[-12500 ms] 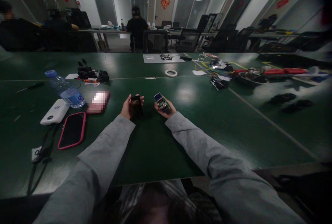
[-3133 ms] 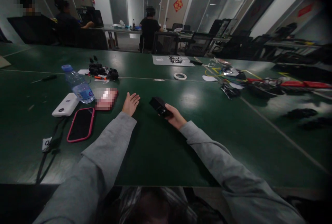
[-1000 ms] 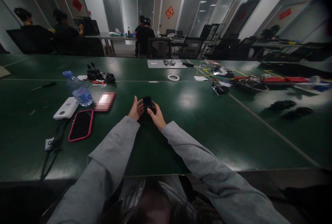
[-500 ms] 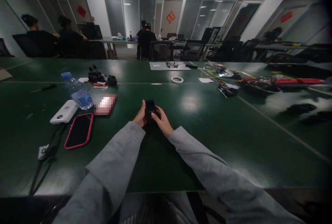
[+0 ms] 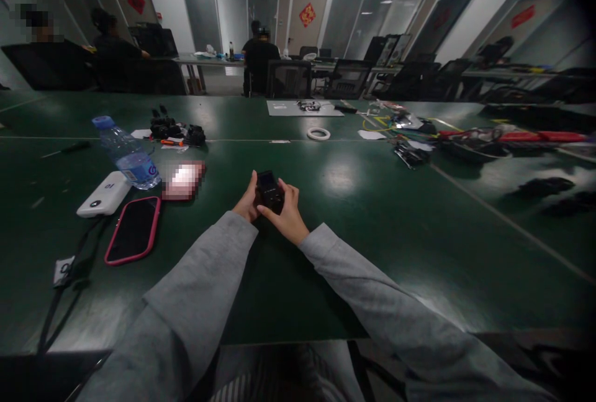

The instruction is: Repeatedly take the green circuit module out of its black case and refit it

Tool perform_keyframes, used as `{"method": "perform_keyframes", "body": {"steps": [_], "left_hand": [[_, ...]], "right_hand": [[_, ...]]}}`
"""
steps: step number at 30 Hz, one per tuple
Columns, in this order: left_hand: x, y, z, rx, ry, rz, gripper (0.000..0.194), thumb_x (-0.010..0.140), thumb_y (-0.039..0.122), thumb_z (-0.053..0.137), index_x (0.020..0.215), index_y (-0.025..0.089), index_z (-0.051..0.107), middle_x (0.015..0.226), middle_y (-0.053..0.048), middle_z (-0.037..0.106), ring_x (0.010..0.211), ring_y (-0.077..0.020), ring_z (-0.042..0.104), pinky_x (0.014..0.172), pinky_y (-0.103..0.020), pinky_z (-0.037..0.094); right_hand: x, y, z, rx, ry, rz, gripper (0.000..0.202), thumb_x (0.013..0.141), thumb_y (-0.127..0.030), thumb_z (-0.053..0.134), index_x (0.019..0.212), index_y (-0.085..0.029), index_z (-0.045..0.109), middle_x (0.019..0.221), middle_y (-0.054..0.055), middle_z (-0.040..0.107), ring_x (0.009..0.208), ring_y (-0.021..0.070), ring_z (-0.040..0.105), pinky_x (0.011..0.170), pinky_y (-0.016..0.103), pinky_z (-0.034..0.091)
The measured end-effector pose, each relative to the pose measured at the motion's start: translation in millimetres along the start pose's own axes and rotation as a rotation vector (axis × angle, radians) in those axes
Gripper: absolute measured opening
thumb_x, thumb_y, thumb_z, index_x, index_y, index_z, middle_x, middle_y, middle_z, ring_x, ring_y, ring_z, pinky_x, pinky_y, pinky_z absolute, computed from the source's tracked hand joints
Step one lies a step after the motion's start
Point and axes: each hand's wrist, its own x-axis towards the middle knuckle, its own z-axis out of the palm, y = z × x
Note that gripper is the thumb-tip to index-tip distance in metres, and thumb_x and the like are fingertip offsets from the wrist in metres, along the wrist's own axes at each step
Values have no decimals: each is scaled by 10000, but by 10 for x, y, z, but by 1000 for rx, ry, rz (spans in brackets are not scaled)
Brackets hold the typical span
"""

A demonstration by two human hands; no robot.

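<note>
Towards the left of the worktop (image 5: 298,302), well in from its near edge, a white box (image 5: 105,195), a pink-rimmed phone (image 5: 134,230), a clear bottle (image 5: 133,163) and a blurred pink item (image 5: 184,181) lie close together, clear of both forearms.

Next comes the left hand (image 5: 246,202), which would do best as a steady cradle, bearing the weight so that the other hand can work without pushing things askew. It is turned palm inward, thumb upright along the device's left side; its other fingers are largely hidden behind.

Between the hands is the small black device (image 5: 269,191), held inward from the worktop's near edge, face up towards the wearer and slightly tilted. Whether it touches the worktop, I cannot tell. Keeping it square to the eyes and low over the surface should make handling safer.

On its right, the right hand (image 5: 288,215) would do well to use light, even pressure, without letting the thumb slip across the front. Its thumb reaches over to the lower left corner, while bent fingers meet the right side. Both hands' grip is closed around the device, forearms angling in from the near edge.
</note>
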Motion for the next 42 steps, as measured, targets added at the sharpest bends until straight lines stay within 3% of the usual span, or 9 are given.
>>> {"method": "perform_keyframes", "body": {"steps": [4,8,12,16,20,25,31,37,42], "left_hand": [[-32,2,20,-7,19,-19,650,840,691,378,949,128,684,861,-131,719,921,-249,671,878,-360,510],[-38,-5,19,-8,32,13,640,848,677,384,989,128,679,908,-143,715,958,-250,659,889,-352,503],[-19,-1,-2,0,74,31,658,844,688,376,1003,126,679,920,-147,710,962,-251,656,881,-364,508],[-22,14,-9,-15,66,12,635,876,652,349,976,119,681,872,-140,712,915,-241,667,865,-358,513],[-24,25,-9,-75,21,12,669,863,669,354,999,90,662,875,-144,710,873,-228,676,844,-346,518],[-23,35,-7,-110,31,22,643,865,653,379,1020,87,642,904,-138,710,876,-222,680,806,-347,526],[-45,36,-2,-100,21,17,604,859,639,418,1034,104,635,966,-131,715,927,-229,682,785,-343,533],[-55,38,4,-111,21,21,565,867,604,447,1074,111,628,977,-127,716,939,-217,685,797,-330,530],[-59,28,11,-109,16,31,533,873,593,446,1015,117,640,972,-126,716,956,-222,680,824,-342,525]], "right_hand": [[-16,-34,-11,-72,-12,-100,986,701,-475,742,1468,-192,190,1347,166,295,1323,305,323,1111,523,335],[-17,-21,-21,-77,-35,-120,766,838,-318,586,1480,-175,194,1348,164,392,1291,269,408,1095,493,373],[-28,-35,-30,-65,-16,-131,644,911,-299,462,1490,-172,208,1344,156,456,1260,248,463,1065,476,410],[-33,-137,-115,-66,73,-209,615,945,-341,412,1496,-182,191,1371,152,430,1290,235,433,1072,471,402],[42,-204,-330,-143,223,-296,601,964,-375,354,1503,-199,156,1381,149,400,1299,234,412,1069,484,401],[212,70,-495,-235,377,-245,602,956,-371,352,1497,-172,176,1366,157,387,1303,235,394,1081,474,381],[285,465,-371,-258,198,-34,603,906,-369,408,1452,-133,310,1266,178,455,1188,272,497,1020,472,435],[245,484,-311,-308,25,9,526,889,-337,439,1386,-163,435,1248,162,470,1148,280,523,986,471,465],[238,483,-310,-343,47,-41,582,817,-301,560,1367,-154,440,1280,168,425,1217,298,465,1014,490,445]]}}
